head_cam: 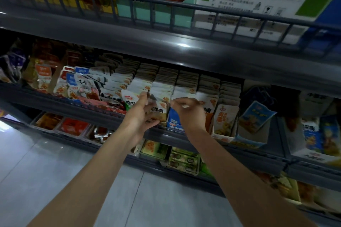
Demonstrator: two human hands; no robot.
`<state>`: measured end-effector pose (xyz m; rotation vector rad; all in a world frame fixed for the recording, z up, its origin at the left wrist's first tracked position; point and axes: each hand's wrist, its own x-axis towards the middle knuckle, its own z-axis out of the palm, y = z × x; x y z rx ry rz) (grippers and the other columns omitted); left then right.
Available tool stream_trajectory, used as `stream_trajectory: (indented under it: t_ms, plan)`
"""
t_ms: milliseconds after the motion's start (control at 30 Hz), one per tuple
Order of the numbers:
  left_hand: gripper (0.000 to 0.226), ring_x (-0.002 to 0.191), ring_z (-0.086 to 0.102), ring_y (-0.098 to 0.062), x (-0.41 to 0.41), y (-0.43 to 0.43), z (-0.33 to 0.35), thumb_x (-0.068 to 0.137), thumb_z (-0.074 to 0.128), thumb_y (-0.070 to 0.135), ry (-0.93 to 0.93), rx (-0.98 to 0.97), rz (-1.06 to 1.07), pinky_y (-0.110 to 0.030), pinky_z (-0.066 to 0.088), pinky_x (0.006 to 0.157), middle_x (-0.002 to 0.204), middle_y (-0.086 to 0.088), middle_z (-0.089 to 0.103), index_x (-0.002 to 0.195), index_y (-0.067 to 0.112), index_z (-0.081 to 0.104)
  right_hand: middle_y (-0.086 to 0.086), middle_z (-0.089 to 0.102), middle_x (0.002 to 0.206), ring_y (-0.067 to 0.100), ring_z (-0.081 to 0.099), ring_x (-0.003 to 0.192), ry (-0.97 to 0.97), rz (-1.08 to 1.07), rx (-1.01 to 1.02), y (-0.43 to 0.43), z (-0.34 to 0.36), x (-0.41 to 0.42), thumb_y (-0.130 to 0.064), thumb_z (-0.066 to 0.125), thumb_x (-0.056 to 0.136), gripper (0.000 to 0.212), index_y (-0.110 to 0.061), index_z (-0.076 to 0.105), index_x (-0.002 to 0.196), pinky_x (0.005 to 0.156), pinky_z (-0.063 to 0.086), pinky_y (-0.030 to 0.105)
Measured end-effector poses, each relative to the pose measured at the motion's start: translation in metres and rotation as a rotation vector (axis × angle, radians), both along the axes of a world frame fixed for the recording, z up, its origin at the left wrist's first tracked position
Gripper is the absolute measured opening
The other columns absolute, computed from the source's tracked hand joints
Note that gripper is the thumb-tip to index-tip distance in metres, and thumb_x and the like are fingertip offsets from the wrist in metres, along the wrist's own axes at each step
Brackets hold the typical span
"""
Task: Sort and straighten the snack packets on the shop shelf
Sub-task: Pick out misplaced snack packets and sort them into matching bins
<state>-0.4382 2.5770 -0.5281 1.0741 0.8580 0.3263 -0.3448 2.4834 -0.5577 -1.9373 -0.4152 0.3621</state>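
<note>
Dark metal shelving (184, 57) fills the head view, its middle tier packed with rows of white snack packets (166, 83). A front packet (160, 110) is pinched by the left hand (142, 114); the right hand (188, 110) is curled, fingers pressed on a neighbouring packet's top. Straightening is judged underway; squaring these upright is called for next.

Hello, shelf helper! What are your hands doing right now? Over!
Left hand pinching a white packet in the middle rows. Right hand curled on the next row's tops. Blue packet tilted at right, unsorted. Nothing blocking.
</note>
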Motion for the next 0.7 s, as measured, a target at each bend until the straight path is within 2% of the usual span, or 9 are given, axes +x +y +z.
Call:
stream_trajectory:
  t_ms: [67,167,233,300,367,467,567,633,700]
  plan:
    - [0.024,0.098,0.061,-0.024,-0.001,-0.009,0.002,0.098,0.039,0.038,-0.027,0.04,0.006,-0.038,0.053,0.083,0.096,0.0,0.066,0.089,0.026,0.059,-0.013,0.061,0.056,0.008,0.056,0.056,0.02,-0.015,-0.012,-0.026,0.004,-0.002,-0.031,0.062,0.087,0.037,-0.036,0.057,0.051,0.059,0.049,0.032]
    - [0.019,0.085,0.061,-0.019,0.003,-0.033,0.003,0.096,0.047,0.023,-0.06,0.051,0.003,-0.032,0.055,0.075,0.094,-0.004,0.065,0.103,0.013,0.063,-0.004,0.068,0.074,0.018,0.064,0.073,0.074,-0.094,-0.051,-0.079,-0.001,0.002,-0.032,0.061,0.088,0.017,-0.034,0.063,0.072,0.07,0.054,0.039]
    - [0.017,0.077,0.061,-0.017,0.011,-0.056,0.001,0.095,0.048,0.016,-0.062,0.076,-0.015,-0.028,0.055,0.068,0.09,-0.006,0.065,0.098,0.012,0.064,0.0,0.07,0.086,0.018,0.063,0.077,0.099,-0.184,-0.096,-0.118,-0.009,0.014,-0.031,0.06,0.089,0.008,-0.03,0.063,0.082,0.072,0.056,0.04]
    - [0.018,0.073,0.061,-0.016,0.023,-0.082,-0.004,0.095,0.047,0.011,-0.049,0.117,-0.044,-0.023,0.055,0.061,0.085,-0.005,0.065,0.092,0.013,0.065,0.004,0.069,0.088,0.022,0.063,0.079,0.005,-0.288,-0.192,-0.153,-0.014,0.032,-0.027,0.058,0.09,0.008,-0.025,0.063,0.084,0.068,0.054,0.037]
    - [0.019,0.075,0.06,-0.017,0.037,-0.105,-0.013,0.095,0.047,0.01,-0.024,0.172,-0.085,-0.024,0.055,0.064,0.085,-0.004,0.064,0.093,0.013,0.065,0.004,0.066,0.089,0.026,0.063,0.082,-0.089,-0.386,-0.273,-0.181,-0.017,0.054,-0.025,0.057,0.09,0.008,-0.02,0.064,0.089,0.061,0.047,0.031]
    - [0.024,0.087,0.059,-0.016,0.06,-0.133,-0.032,0.095,0.047,0.008,0.022,0.332,-0.18,-0.03,0.051,0.078,0.092,0.001,0.062,0.085,0.023,0.063,0.008,0.066,0.107,0.024,0.061,0.083,-0.125,-0.478,-0.343,-0.207,-0.022,0.092,-0.033,0.059,0.089,0.026,-0.017,0.06,0.111,0.057,0.04,0.026]
    - [0.02,0.097,0.056,-0.014,0.081,-0.156,-0.055,0.094,0.049,0.008,0.04,0.476,-0.286,-0.028,0.045,0.087,0.101,0.002,0.061,0.092,0.023,0.063,0.009,0.058,0.124,0.03,0.06,0.098,-0.077,-0.438,-0.39,-0.22,-0.031,0.127,-0.037,0.057,0.09,0.04,-0.02,0.052,0.126,0.072,0.051,0.037]
    - [0.02,0.105,0.053,-0.011,0.093,-0.167,-0.07,0.094,0.049,0.011,0.042,0.505,-0.316,-0.022,0.04,0.087,0.107,0.003,0.06,0.103,0.022,0.063,0.007,0.057,0.126,0.029,0.059,0.102,-0.025,-0.408,-0.364,-0.224,-0.038,0.142,-0.04,0.058,0.089,0.042,-0.023,0.052,0.127,0.079,0.053,0.04]
    - [0.021,0.104,0.054,-0.011,0.106,-0.178,-0.081,0.094,0.049,0.011,0.018,0.535,-0.316,-0.021,0.04,0.084,0.105,0.004,0.06,0.105,0.023,0.062,0.006,0.059,0.124,0.028,0.059,0.102,-0.042,-0.407,-0.346,-0.229,-0.046,0.148,-0.039,0.058,0.088,0.038,-0.023,0.056,0.122,0.079,0.052,0.038]
